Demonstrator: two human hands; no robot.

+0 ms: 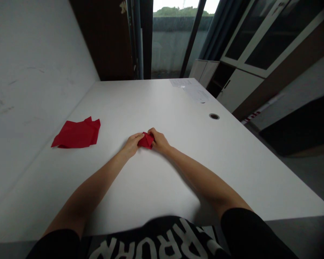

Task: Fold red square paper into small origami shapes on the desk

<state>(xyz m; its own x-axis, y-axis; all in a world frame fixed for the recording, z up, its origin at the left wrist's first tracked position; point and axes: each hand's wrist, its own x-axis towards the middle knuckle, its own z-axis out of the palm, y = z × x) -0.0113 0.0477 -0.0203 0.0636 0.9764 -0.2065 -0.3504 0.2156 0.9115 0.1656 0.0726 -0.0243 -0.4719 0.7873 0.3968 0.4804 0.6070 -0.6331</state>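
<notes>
white wall (35, 64) left, smudged | white table (140, 102) | window (171, 43) ahead, daylight | dark curtain (221, 30) | glass-fronted cabinet (270, 37) right

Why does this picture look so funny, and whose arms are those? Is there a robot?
No robot here! These are a person's own bare arms. The camera sits on their head, looking forward and down, so you see roughly what they see. The left hand and right hand hold a small folded red piece between them, above a white table. Over on the left lie more red sheets, and pale papers lie near the far right corner.
</notes>
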